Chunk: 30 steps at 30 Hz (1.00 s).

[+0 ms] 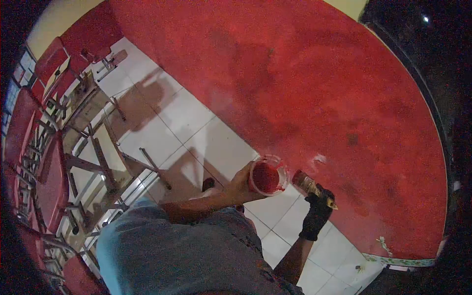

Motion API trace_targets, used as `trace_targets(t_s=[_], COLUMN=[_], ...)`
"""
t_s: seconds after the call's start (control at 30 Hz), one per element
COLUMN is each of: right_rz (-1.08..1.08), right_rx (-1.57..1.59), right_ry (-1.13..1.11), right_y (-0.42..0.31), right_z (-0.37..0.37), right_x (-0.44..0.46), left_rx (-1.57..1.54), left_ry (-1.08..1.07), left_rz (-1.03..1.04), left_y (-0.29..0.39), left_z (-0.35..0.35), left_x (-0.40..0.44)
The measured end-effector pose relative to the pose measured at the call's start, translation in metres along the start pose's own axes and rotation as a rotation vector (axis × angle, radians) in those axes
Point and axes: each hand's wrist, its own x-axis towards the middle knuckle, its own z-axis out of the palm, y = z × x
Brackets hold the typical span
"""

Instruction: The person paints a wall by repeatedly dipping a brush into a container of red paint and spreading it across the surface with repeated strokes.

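My bare left hand (pixel 242 184) is wrapped round the side of a clear plastic cup (pixel 282 166) with red paint (pixel 266 179) inside. Red smears mark the cup's rim. In a black glove, my right hand (pixel 318 212) grips a paintbrush (pixel 307 184) by its handle. The brush's dark bristle end points toward the cup, just right of its rim and apart from it. Beyond both hands stands a red painted wall (pixel 314 93) with darker, uneven patches. A small pale mark (pixel 319 159) shows on the wall just above the brush.
White floor tiles (pixel 191 115) run along the foot of the wall. Several stacked or overturned chairs and desks (pixel 93 142) with metal legs crowd the left side. A dark panel with a pale edge (pixel 418 73) borders the wall at the right.
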Motion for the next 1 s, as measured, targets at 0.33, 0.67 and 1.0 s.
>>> trace_targets(t_s=[0.33,0.67,1.0], right_rz=[-0.099,-0.125,-0.499], right_rx=[0.036,0.022,-0.632], right_ry=[-0.071,-0.158,-0.163], right_y=[-0.077,-0.136,-0.163], right_z=[0.066,0.158,0.198], right_x=[-0.007,-0.006,-0.01], left_rx=[-0.187,-0.009,0.082], left_ry=[0.084,0.249,0.228], left_rz=[-0.012,0.113,-0.121], left_y=[0.008,-0.012,-0.015], left_z=[-0.055,-0.144,-0.202], left_x=[0.004,0.004,-0.002])
